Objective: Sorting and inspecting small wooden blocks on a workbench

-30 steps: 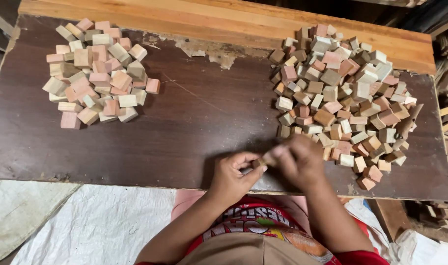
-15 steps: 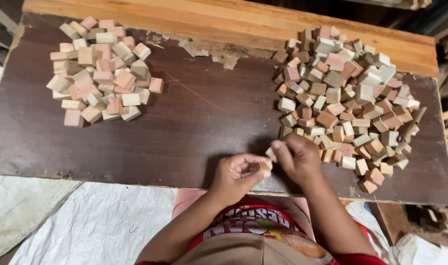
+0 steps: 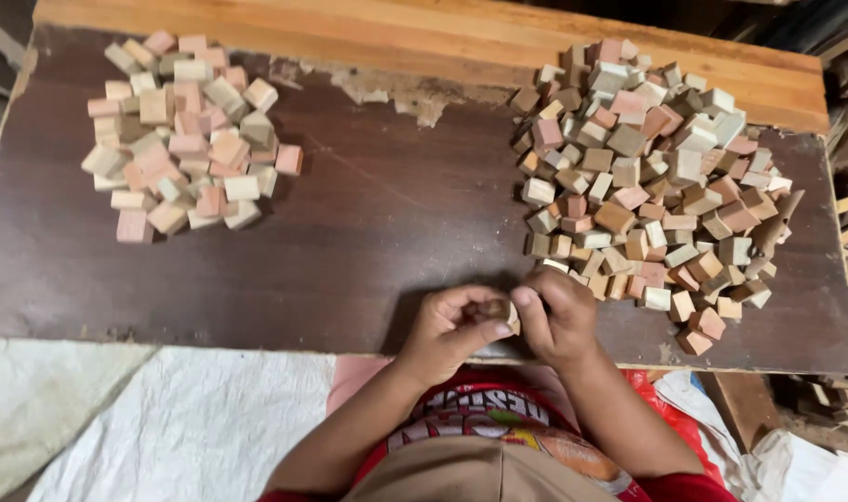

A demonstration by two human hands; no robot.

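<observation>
item: small wood block, lower centre of frame, pinched between left hand and right hand; best kept gripped firmly above dark tabletop.

Left pile: wooden blocks heaped on the tabletop, far left.
Right pile: larger heap of blocks, far right, well apart.
Near edge, centre: left hand and right hand touching, a small block between them, just beside the right pile.
</observation>
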